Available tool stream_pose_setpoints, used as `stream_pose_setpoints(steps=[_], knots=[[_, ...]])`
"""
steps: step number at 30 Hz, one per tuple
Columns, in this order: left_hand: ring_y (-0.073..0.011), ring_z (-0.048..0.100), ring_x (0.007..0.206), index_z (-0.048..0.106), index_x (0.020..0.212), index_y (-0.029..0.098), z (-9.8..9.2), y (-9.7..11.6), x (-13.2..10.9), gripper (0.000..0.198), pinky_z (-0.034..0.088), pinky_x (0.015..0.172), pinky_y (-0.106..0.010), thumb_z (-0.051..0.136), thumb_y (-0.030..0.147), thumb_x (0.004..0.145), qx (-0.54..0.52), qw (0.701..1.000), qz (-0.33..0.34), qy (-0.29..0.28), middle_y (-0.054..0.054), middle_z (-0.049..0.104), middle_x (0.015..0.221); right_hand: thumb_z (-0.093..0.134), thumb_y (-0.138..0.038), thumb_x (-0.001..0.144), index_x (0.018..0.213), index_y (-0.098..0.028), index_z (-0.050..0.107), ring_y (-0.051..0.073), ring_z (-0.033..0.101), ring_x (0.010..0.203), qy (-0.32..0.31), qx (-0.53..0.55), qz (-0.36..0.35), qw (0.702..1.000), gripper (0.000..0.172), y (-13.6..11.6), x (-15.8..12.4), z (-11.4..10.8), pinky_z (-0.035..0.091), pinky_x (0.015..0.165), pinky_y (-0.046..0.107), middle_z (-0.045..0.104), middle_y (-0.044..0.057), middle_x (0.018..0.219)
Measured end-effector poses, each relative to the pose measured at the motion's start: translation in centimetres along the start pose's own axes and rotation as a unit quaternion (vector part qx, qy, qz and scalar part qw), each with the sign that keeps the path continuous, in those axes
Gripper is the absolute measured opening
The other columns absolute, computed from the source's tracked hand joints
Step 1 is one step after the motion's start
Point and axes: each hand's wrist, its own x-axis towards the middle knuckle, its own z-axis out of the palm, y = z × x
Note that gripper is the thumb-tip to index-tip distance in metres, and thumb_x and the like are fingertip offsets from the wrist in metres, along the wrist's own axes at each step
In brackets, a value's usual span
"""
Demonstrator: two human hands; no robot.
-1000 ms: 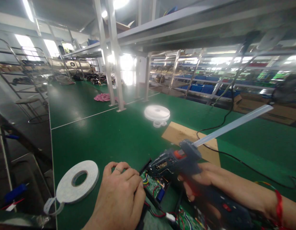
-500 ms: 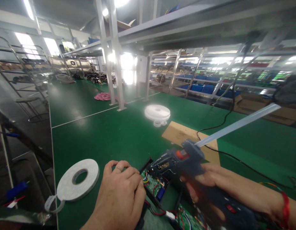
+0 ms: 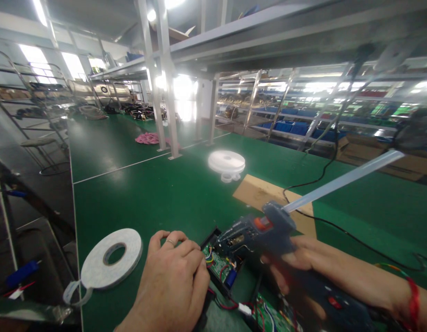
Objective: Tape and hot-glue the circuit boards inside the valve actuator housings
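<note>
A dark hot glue gun (image 3: 274,230) with a long clear glue stick (image 3: 348,180) at its back is gripped by my right hand (image 3: 296,258). Its nozzle points down into the far end of an open black case (image 3: 213,235) that holds a green circuit board (image 3: 218,266) with coloured wires and a blue cylindrical part (image 3: 231,278). My left hand (image 3: 179,276) presses against the case's left side, fingers curled and fingertips hidden. Below, a second circuit board (image 3: 269,316) lies partly under the gun, near a white connector (image 3: 245,309) on red and black wires.
A roll of white tape (image 3: 127,267) lies at left near the table edge. Farther back are stacked white rolls (image 3: 226,161), a cardboard sheet (image 3: 255,191) and a pink cloth (image 3: 148,138). A black cable (image 3: 352,240) crosses at right. Metal posts (image 3: 169,92) carry an overhead shelf.
Almost nothing differs. Both hands, the glue gun and the case keep their positions, while the whole view shifts very slightly.
</note>
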Motion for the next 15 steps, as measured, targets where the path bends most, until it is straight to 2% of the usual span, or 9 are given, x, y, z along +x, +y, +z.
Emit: stream_pose_setpoints(steps=[6, 15], knots=[[-0.0249, 0.057, 0.098, 0.067, 0.082, 0.027, -0.1, -0.26, 0.06, 0.027, 0.028, 0.094, -0.056, 0.044, 0.029, 0.095, -0.015, 0.999, 0.003, -0.032, 0.003, 0.073, 0.093, 0.067, -0.061, 0.081, 0.099, -0.014, 0.065, 0.009, 0.059, 0.047, 0.01, 0.015, 0.007, 1.0, 0.051, 0.04, 0.0, 0.22, 0.048, 0.047, 0.018, 0.07, 0.007, 0.081], [-0.0245, 0.057, 0.098, 0.065, 0.078, 0.025, -0.14, -0.2, 0.04, 0.028, 0.027, 0.094, -0.057, 0.043, 0.028, 0.095, -0.02, 0.999, -0.001, -0.03, 0.004, 0.073, 0.092, 0.066, -0.063, 0.083, 0.104, -0.017, 0.066, 0.011, 0.06, 0.049, 0.004, 0.007, 0.008, 1.0, 0.05, 0.83, -0.6, -0.32, 0.049, 0.047, 0.021, 0.071, 0.007, 0.085]])
